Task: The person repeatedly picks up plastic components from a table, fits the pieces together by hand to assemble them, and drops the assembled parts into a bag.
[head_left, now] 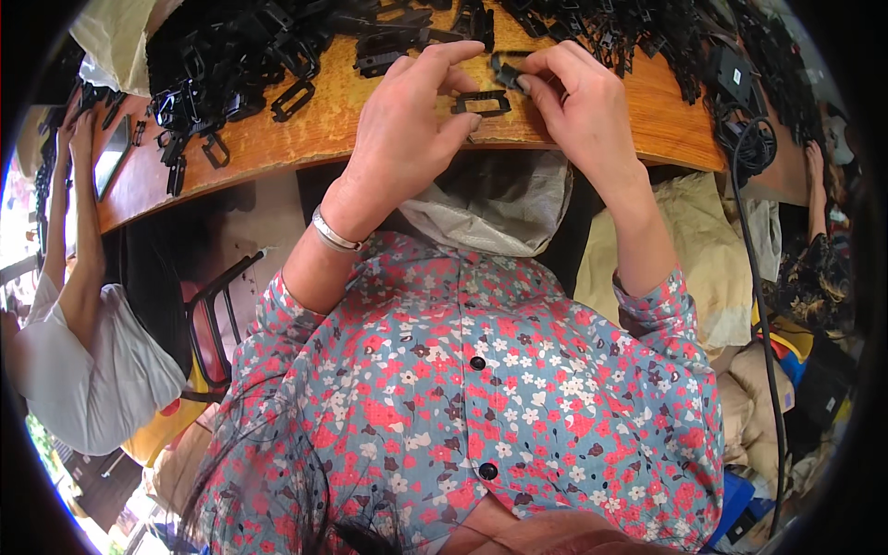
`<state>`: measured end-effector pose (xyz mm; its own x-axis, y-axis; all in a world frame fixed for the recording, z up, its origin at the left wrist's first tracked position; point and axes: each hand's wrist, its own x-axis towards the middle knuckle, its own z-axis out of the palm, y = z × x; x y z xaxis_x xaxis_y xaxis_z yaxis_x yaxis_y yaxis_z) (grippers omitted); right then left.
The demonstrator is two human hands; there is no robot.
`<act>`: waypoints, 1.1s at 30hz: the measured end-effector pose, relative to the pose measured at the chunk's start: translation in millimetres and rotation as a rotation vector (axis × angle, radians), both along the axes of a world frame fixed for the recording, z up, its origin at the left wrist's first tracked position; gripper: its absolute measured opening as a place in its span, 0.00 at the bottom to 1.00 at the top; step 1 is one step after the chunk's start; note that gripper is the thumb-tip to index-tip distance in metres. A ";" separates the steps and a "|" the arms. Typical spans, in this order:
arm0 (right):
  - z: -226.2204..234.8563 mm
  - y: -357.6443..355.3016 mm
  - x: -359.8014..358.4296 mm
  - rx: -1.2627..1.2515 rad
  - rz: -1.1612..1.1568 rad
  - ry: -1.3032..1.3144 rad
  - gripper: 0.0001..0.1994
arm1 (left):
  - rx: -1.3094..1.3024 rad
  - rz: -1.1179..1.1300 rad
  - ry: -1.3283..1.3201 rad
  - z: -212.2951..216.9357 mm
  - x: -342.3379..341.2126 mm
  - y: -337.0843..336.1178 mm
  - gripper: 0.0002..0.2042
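My right hand point(585, 97) pinches a small black plastic part point(507, 74) between thumb and forefinger, just above the table. My left hand point(398, 125) is open, forefinger stretched forward and thumb apart from it. Close to its thumb tip lies a black rectangular plastic frame point(499, 104) on the wooden table point(305, 139), near the front edge. Whether the thumb touches this frame I cannot tell. Beyond my left fingers, more black plastic parts point(379, 57) are spread on the wood.
Heaps of black plastic parts point(231, 55) cover the far left, with another pile point(638, 28) at far right. A black cable point(754, 240) hangs off the right side. Whitish sacking point(499, 213) drapes below the edge. Other people's arms point(83, 203) reach in at both sides.
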<state>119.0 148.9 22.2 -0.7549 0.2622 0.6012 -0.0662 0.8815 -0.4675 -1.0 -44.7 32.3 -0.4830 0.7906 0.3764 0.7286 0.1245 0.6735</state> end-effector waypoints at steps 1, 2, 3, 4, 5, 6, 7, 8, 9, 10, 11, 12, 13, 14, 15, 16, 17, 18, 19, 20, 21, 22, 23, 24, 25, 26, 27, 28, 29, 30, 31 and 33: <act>-0.5 -0.3 -0.8 0.001 0.002 -0.002 0.05 | -0.003 0.006 0.011 -0.2 -0.3 -0.6 0.31; -0.8 -0.8 -1.3 -0.017 -0.004 0.008 0.05 | -0.002 0.008 0.010 -0.4 -0.5 -0.5 0.31; -0.9 -1.4 -1.7 -0.035 -0.010 0.017 0.05 | -0.001 0.004 0.001 -0.6 -0.7 -0.2 0.31; 0.4 -4.4 -0.1 -0.035 -0.007 0.015 0.05 | -0.002 0.002 -0.008 -1.4 -0.5 -1.0 0.31; 3.7 -8.7 2.9 -0.087 0.032 0.001 0.05 | -0.003 0.005 -0.010 -2.6 -1.3 -1.4 0.31; 5.7 -11.4 4.0 -0.139 0.071 -0.014 0.05 | 0.012 -0.003 -0.010 -4.1 -2.7 -1.5 0.32; 6.8 -12.1 4.1 -0.140 0.070 -0.015 0.05 | 0.028 -0.016 -0.009 -4.6 -3.0 -1.1 0.32; 7.6 -12.8 4.3 -0.144 0.113 -0.045 0.05 | 0.027 -0.017 -0.010 -3.5 -2.3 -1.1 0.32; 8.1 -13.7 4.4 -0.149 0.156 -0.076 0.05 | 0.007 -0.015 -0.020 -1.3 -1.6 -1.0 0.33; 7.9 -13.9 2.8 -0.150 0.156 -0.076 0.05 | -0.014 -0.013 -0.029 -0.2 -1.6 -0.7 0.33; 7.3 -13.4 0.1 -0.085 0.165 -0.066 0.05 | -0.015 -0.013 -0.029 -1.0 -1.6 -0.5 0.33; 7.0 -13.1 -2.2 -0.020 0.174 -0.055 0.05 | -0.002 -0.020 -0.027 -2.2 -1.7 -0.1 0.34; 8.1 -12.9 -4.1 -0.021 0.175 -0.056 0.05 | 0.011 -0.026 -0.025 -3.0 -1.8 0.1 0.34; 10.0 -12.6 -5.9 0.018 0.178 -0.061 0.06 | 0.010 -0.025 -0.026 -3.4 -1.9 0.2 0.34; 10.9 -12.7 -7.5 0.057 0.181 -0.067 0.06 | 0.016 -0.029 -0.040 -3.8 -2.0 0.3 0.34; 10.6 -12.6 -8.9 0.056 0.182 -0.068 0.06 | 0.021 -0.032 -0.054 -4.0 -1.7 0.7 0.34; 10.3 -12.7 -10.2 0.115 0.163 -0.096 0.06 | 0.020 -0.031 -0.056 -4.0 -1.2 1.0 0.34; 9.9 -12.8 -11.0 0.175 0.145 -0.123 0.07 | 0.017 -0.027 -0.039 -3.8 -0.6 1.4 0.34; 10.0 -13.4 -11.1 0.175 0.146 -0.124 0.07 | 0.016 -0.025 -0.022 -3.1 -0.5 1.6 0.34; 10.0 -14.1 -10.9 0.188 0.136 -0.133 0.07 | 0.016 -0.024 -0.023 -2.4 -0.5 1.7 0.34; 9.9 -14.6 -10.9 0.201 0.127 -0.142 0.07 | 0.006 -0.024 -0.031 -1.7 -0.5 1.8 0.34; 8.6 -14.7 -11.0 0.201 0.127 -0.142 0.07 | -0.005 -0.025 -0.038 -1.1 -0.1 1.8 0.34; 6.3 -14.6 -11.1 0.222 0.114 -0.132 0.08 | -0.005 -0.025 -0.038 -0.8 0.4 1.7 0.34; 4.8 -14.7 -10.6 0.243 0.101 -0.120 0.08 | 0.011 -0.021 -0.014 -0.5 1.1 1.8 0.33; 5.3 -15.0 -10.2 0.245 0.091 -0.119 0.08 | 0.029 -0.024 0.012 -0.1 0.4 4.0 0.33; 6.6 -17.1 -9.3 0.231 0.094 -0.115 0.08 | 0.032 -0.034 0.015 0.4 0.1 4.4 0.33; 7.9 -19.4 -7.9 0.216 0.095 -0.109 0.08 | 0.030 -0.027 -0.040 1.0 0.4 2.5 0.31; 7.7 -21.4 -5.5 0.221 0.082 -0.105 0.08 | 0.029 -0.022 -0.093 1.2 0.3 2.0 0.28; 6.4 -24.3 -2.1 0.178 0.084 -0.058 0.08 | 0.033 -0.036 -0.087 0.0 -0.3 2.2 0.28; 6.0 -25.9 1.1 0.135 0.086 -0.011 0.08 | 0.074 -0.031 -0.152 -1.6 -1.1 2.5 0.24; 6.4 -27.8 4.9 0.136 0.073 -0.006 0.08 | 0.109 -0.025 -0.220 -1.3 1.2 1.2 0.20; 6.8 -29.8 12.5 -0.066 0.124 0.084 0.09 | 0.025 0.013 -0.227 8.2 8.6 -0.1 0.13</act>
